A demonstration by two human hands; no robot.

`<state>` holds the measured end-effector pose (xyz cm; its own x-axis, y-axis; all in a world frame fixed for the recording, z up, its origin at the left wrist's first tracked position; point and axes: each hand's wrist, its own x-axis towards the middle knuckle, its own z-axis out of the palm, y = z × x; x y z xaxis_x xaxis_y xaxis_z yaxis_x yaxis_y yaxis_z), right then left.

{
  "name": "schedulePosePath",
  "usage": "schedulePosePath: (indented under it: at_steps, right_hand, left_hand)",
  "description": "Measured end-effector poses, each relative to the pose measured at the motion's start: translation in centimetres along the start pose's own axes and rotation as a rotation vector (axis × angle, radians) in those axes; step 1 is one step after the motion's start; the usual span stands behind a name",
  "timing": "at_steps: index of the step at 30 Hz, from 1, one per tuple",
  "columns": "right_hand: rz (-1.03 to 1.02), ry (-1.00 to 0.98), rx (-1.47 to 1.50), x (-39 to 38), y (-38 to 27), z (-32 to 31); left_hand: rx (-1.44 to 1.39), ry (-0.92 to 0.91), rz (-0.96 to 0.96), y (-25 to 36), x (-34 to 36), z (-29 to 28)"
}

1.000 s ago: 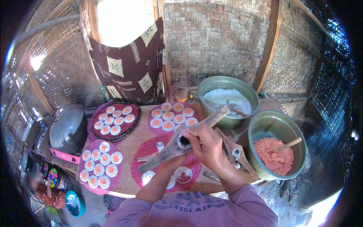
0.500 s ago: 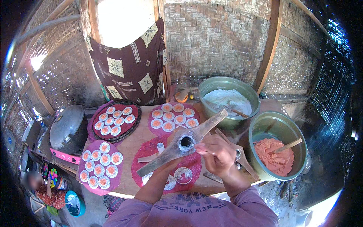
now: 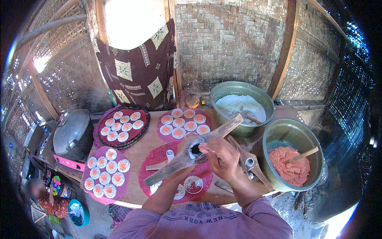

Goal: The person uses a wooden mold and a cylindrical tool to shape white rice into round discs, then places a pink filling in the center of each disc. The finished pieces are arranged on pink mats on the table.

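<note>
My left hand (image 3: pixel 185 171) grips a long wooden hand press (image 3: pixel 175 160) from below, and the wood hides most of its fingers. The press lies slantwise, with a round, white-smeared hole in its middle. My right hand (image 3: pixel 223 157) is closed, its fingertips pinched together at the hole's right rim; what they hold, if anything, is hidden. Beneath the press, a red mesh cloth (image 3: pixel 205 165) bears a ring of white strands (image 3: pixel 193 185) and more white pieces, partly covered by my left arm. A wooden plunger with a pale cylinder (image 3: pixel 170 155) rests on the cloth.
Pink mats (image 3: pixel 166 135) with topped white rounds lie about the table; one sits on a dark round tray (image 3: pixel 146 126). At right stand a green tub (image 3: pixel 273 104) of white flour-like stuff and another tub (image 3: pixel 317 159) of pink dough. A second wooden press (image 3: pixel 260 171) lies beside my right forearm.
My right hand has moved a little left and up, bringing its fingertips from beside the press to the hole's rim. The press stays nearly in place in my left hand.
</note>
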<state>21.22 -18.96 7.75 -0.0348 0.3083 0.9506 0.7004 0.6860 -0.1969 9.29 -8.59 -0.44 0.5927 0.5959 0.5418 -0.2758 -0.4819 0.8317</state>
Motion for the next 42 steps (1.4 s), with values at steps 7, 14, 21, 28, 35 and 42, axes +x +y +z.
schedulePosePath:
  at_steps: [7,14,21,28,35,42]
  right_hand:
    - [0.001,-0.031,-0.031,0.3,0.0,-0.1]
    - [0.09,0.12,-0.148,-0.6,-0.6,1.1]
    - [0.193,0.06,-0.11,-0.7,-1.0,1.5]
    - [0.174,-0.267,-0.006,0.7,-0.5,-1.5]
    - [0.108,-0.286,0.052,1.2,0.2,-2.1]
    - [0.117,-0.062,0.006,0.6,-1.1,-0.6]
  left_hand:
    - [-0.006,0.01,0.001,0.0,0.1,0.2]
    - [0.01,0.03,-0.017,-0.6,0.3,1.3]
    - [0.03,0.027,-0.017,-1.2,0.5,1.5]
    - [0.046,-0.038,0.037,-0.4,0.3,-0.5]
    - [-0.011,-0.044,0.047,-0.8,0.8,-0.7]
    - [0.109,-0.06,0.034,-2.2,-0.2,-1.2]
